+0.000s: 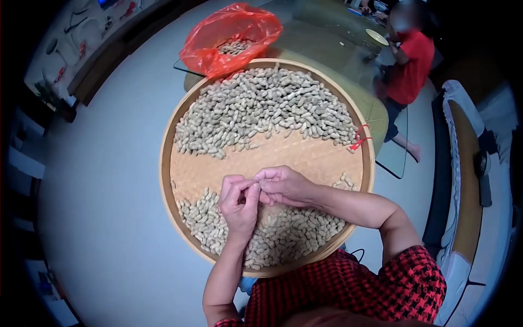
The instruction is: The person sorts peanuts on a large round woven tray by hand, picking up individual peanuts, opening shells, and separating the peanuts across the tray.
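A large round bamboo tray [305, 155] lies in front of me, with a raised wooden rim. Unshelled peanuts [267, 101] are heaped along its far side, and a second heap of peanuts [289, 234] covers the near side. Over the bare woven strip between them, my left hand [238, 204] and my right hand [286, 186] meet, fingertips pinched together. Both hands are closed; whatever sits between the fingertips is too small and covered to make out. A red string [359, 139] is tied at the tray's right rim.
Beyond the tray, a red plastic bag [231, 32] stands open with peanuts inside, on a glass-topped table [321, 41]. A person in a red shirt [414, 65] is at the table's right side, near a pale plate [376, 37]. A sofa [463, 180] runs along the right.
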`<state>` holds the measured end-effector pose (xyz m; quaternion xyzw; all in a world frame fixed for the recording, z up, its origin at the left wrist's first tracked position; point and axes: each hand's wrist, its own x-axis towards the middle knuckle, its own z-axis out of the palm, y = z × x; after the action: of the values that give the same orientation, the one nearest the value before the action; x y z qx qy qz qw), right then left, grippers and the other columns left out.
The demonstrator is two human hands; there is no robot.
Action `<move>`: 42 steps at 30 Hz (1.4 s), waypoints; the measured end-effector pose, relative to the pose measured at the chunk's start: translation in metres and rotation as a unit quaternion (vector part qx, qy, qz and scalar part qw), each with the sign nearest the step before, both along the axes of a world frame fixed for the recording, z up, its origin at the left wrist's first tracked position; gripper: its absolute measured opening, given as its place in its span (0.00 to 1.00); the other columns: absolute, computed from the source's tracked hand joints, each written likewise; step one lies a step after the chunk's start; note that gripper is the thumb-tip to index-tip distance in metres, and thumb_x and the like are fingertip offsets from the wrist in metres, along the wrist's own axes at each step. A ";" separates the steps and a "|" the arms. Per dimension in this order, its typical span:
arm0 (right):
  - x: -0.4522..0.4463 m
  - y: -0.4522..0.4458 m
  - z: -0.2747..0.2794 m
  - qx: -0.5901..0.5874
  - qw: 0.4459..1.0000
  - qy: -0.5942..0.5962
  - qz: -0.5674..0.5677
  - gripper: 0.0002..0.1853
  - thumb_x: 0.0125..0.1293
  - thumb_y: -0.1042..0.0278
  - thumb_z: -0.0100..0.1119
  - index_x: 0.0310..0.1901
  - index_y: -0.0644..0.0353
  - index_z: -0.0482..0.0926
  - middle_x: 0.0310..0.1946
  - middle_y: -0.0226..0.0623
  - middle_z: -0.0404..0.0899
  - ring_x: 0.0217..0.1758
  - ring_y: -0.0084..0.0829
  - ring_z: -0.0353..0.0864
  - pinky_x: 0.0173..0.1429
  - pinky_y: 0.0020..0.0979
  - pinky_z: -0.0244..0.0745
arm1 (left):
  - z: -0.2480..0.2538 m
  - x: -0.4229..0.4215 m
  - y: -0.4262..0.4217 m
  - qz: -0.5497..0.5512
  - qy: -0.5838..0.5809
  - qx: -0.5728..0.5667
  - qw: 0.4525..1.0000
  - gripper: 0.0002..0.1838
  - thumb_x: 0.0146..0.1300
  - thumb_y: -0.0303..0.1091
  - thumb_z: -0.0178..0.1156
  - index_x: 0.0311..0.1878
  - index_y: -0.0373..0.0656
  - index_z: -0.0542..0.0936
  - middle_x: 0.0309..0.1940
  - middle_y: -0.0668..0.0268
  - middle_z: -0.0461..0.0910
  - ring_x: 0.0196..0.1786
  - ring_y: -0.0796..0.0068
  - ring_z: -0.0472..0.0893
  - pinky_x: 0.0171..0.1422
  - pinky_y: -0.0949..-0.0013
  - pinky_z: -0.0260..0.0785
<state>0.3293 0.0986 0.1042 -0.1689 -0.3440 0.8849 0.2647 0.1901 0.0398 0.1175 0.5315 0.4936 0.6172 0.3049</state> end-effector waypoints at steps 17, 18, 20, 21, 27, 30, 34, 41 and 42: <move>0.195 0.275 0.048 0.277 0.744 -0.397 -0.460 0.17 0.60 0.78 0.54 0.51 0.74 0.70 0.29 0.42 0.80 0.26 0.24 0.78 0.28 0.22 0.72 | -0.030 0.007 0.010 -0.039 0.038 -0.060 0.997 0.03 0.56 0.20 0.56 0.33 0.33 0.77 0.28 0.66 0.73 0.28 0.81 0.70 0.33 0.79 0.63; 0.197 0.285 0.054 0.284 0.724 -0.390 -0.492 0.16 0.60 0.78 0.54 0.50 0.73 0.72 0.31 0.43 0.80 0.26 0.24 0.78 0.28 0.23 0.72 | -0.031 0.006 0.011 -0.040 0.026 -0.067 0.997 0.03 0.56 0.20 0.56 0.33 0.33 0.77 0.28 0.66 0.73 0.28 0.81 0.70 0.33 0.79 0.63; 0.202 0.294 0.054 0.268 0.718 -0.339 -0.546 0.13 0.60 0.78 0.54 0.47 0.71 0.74 0.31 0.40 0.80 0.25 0.23 0.76 0.27 0.22 0.70 | -0.033 0.005 0.011 -0.034 0.037 -0.063 0.997 0.02 0.56 0.20 0.56 0.33 0.33 0.77 0.28 0.66 0.73 0.27 0.81 0.70 0.33 0.79 0.63; 0.197 0.290 0.051 0.267 0.719 -0.341 -0.544 0.13 0.60 0.78 0.54 0.47 0.71 0.74 0.31 0.40 0.80 0.25 0.23 0.76 0.27 0.22 0.70 | -0.035 0.005 0.011 -0.028 0.046 -0.058 0.997 0.02 0.56 0.20 0.56 0.33 0.33 0.77 0.27 0.66 0.73 0.27 0.81 0.70 0.32 0.79 0.63; 0.120 0.199 0.038 0.377 0.763 -0.380 -0.361 0.07 0.59 0.76 0.54 0.39 0.63 0.79 0.27 0.32 0.78 0.25 0.20 0.74 0.30 0.22 0.70 | -0.041 0.006 0.011 -0.032 0.044 -0.079 0.995 0.02 0.56 0.20 0.56 0.33 0.34 0.77 0.26 0.66 0.73 0.26 0.81 0.70 0.31 0.78 0.63; 0.082 0.162 0.021 0.608 0.653 -0.389 -0.229 0.07 0.60 0.74 0.56 0.39 0.65 0.77 0.29 0.32 0.76 0.31 0.25 0.75 0.37 0.25 0.70 | -0.040 0.007 0.011 -0.039 0.059 -0.069 0.995 0.02 0.56 0.20 0.56 0.33 0.33 0.77 0.26 0.66 0.73 0.26 0.81 0.70 0.31 0.78 0.63; 0.042 0.148 0.002 0.762 0.501 -0.338 -0.231 0.06 0.48 0.78 0.60 0.30 0.65 0.75 0.28 0.41 0.74 0.37 0.43 0.74 0.40 0.36 0.71 | -0.041 0.002 0.010 -0.025 0.088 -0.056 0.994 0.03 0.56 0.21 0.56 0.34 0.33 0.77 0.26 0.66 0.73 0.27 0.81 0.70 0.32 0.78 0.63; 0.040 0.112 -0.003 0.761 0.473 -0.436 -0.081 0.06 0.53 0.74 0.59 0.31 0.65 0.74 0.27 0.42 0.72 0.36 0.42 0.73 0.41 0.38 0.68 | -0.039 -0.018 0.010 0.041 -0.049 -0.080 0.995 0.03 0.57 0.21 0.56 0.34 0.33 0.77 0.27 0.70 0.71 0.27 0.85 0.66 0.32 0.81 0.60; 0.043 0.103 -0.001 0.762 0.473 -0.435 -0.077 0.06 0.53 0.74 0.59 0.31 0.65 0.74 0.27 0.42 0.72 0.36 0.42 0.73 0.41 0.38 0.68 | -0.039 -0.020 0.011 0.044 -0.052 -0.081 0.994 0.03 0.57 0.21 0.56 0.34 0.33 0.77 0.27 0.70 0.71 0.27 0.85 0.66 0.32 0.81 0.60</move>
<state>0.3725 0.2020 0.1033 -0.2895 -0.9394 0.0628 0.1723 0.1700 0.0503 0.0781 0.4499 0.5480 0.6151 0.3448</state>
